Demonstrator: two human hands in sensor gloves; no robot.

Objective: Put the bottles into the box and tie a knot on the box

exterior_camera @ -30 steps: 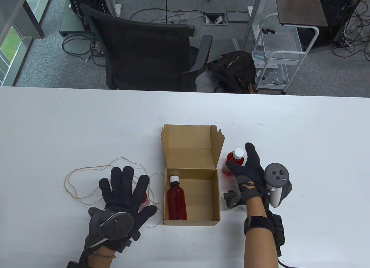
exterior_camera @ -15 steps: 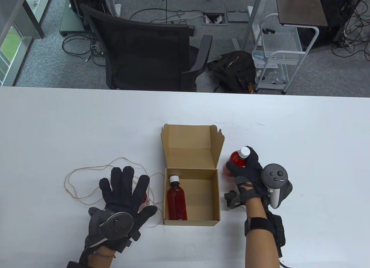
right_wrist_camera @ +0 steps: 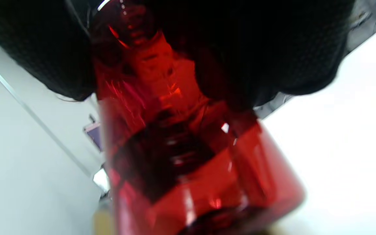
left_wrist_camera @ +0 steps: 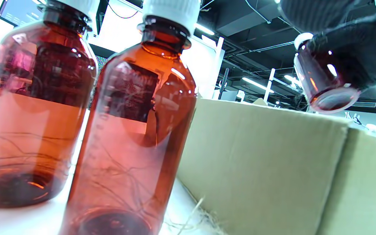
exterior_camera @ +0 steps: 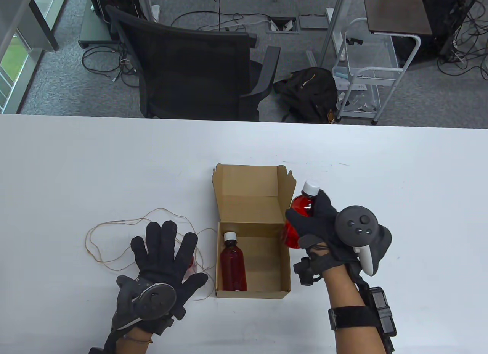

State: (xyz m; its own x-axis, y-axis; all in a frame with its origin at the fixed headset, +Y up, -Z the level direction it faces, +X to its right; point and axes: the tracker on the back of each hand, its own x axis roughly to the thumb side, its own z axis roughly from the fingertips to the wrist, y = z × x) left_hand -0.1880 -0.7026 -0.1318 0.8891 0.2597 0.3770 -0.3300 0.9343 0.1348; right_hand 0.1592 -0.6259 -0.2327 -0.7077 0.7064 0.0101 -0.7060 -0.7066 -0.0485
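An open cardboard box (exterior_camera: 288,266) stands mid-table, its lid (exterior_camera: 249,190) raised at the back. One red bottle with a white cap (exterior_camera: 232,264) lies inside along the left wall. My right hand (exterior_camera: 310,216) grips a second red bottle (exterior_camera: 301,207) and holds it tilted above the box's right wall; in the right wrist view this bottle (right_wrist_camera: 191,163) fills the frame beneath my gloved fingers (right_wrist_camera: 273,49). My left hand (exterior_camera: 164,251) is spread flat left of the box. Two more bottles (left_wrist_camera: 34,107) (left_wrist_camera: 135,130) stand beneath it beside the box (left_wrist_camera: 266,163). Thin string (exterior_camera: 110,224) lies looped there.
A black office chair (exterior_camera: 190,68) stands behind the table's far edge, with a dark backpack (exterior_camera: 309,90) and a white wire cart (exterior_camera: 366,71) on the floor to its right. White table surface (exterior_camera: 400,178) extends right of the box.
My right hand has closed round the bottle right of the box, lifted it off the table and carried it left over the box's right wall. The left hand has not moved.
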